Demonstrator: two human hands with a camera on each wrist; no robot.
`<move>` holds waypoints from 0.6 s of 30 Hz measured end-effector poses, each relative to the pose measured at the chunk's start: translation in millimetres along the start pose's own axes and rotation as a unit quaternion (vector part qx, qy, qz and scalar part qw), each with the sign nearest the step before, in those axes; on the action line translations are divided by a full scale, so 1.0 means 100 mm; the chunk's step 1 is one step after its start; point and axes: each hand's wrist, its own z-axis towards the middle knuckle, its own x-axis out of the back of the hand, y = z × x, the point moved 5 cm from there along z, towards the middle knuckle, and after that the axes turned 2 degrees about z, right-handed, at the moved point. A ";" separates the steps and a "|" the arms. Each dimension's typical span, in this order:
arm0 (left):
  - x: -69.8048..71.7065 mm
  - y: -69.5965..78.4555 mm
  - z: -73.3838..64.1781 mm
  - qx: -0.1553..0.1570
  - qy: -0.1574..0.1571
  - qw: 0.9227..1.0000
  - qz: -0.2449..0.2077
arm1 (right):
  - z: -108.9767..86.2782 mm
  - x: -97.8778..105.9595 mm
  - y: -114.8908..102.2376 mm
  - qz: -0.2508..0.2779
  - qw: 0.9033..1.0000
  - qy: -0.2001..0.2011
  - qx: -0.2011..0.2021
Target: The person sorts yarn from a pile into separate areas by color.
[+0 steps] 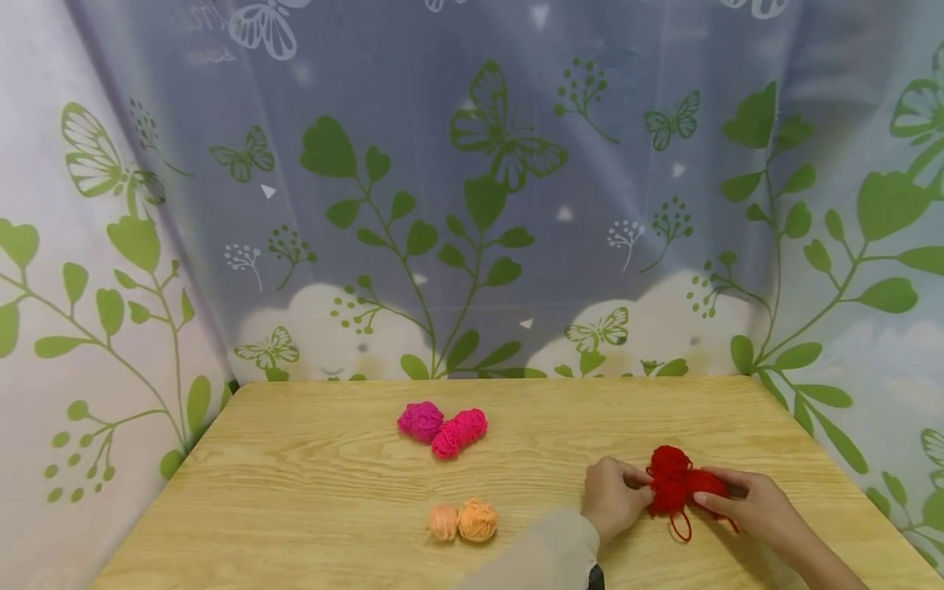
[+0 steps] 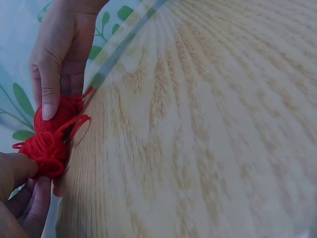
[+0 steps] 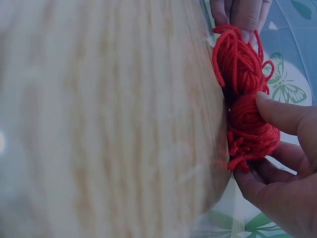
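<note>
Red yarn balls are clustered at the right of the table in the head view. My left hand [image 1: 614, 496] pinches the near left red yarn ball [image 1: 668, 496] at its side, between thumb and fingers. From the other side, my right hand [image 1: 760, 506] grips the right-hand red yarn ball [image 3: 252, 131], its thumb on top and fingers around the far side. These two balls touch. Behind them sits another red yarn ball [image 1: 669, 460], against the front ones. A loose loop of red yarn [image 1: 682, 528] hangs toward the near edge.
Left of the hands, two orange yarn balls [image 1: 478, 521] lie side by side on the wooden table [image 1: 295, 475]. Farther back, a purple yarn ball [image 1: 420, 420] touches a pink one [image 1: 460, 433]. A patterned curtain [image 1: 413, 205] stands behind the table and along both sides.
</note>
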 end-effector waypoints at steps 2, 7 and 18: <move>-0.01 0.00 0.00 0.000 0.001 1.000 0.000 | 0.00 0.00 0.00 0.000 1.000 0.000 0.002; 0.00 0.03 0.00 -0.014 0.005 1.000 0.010 | 0.00 0.00 0.00 0.005 1.000 -0.001 0.004; 0.02 0.05 -0.01 -0.026 -0.017 0.999 0.013 | -0.01 0.00 -0.02 -0.017 1.000 0.004 0.003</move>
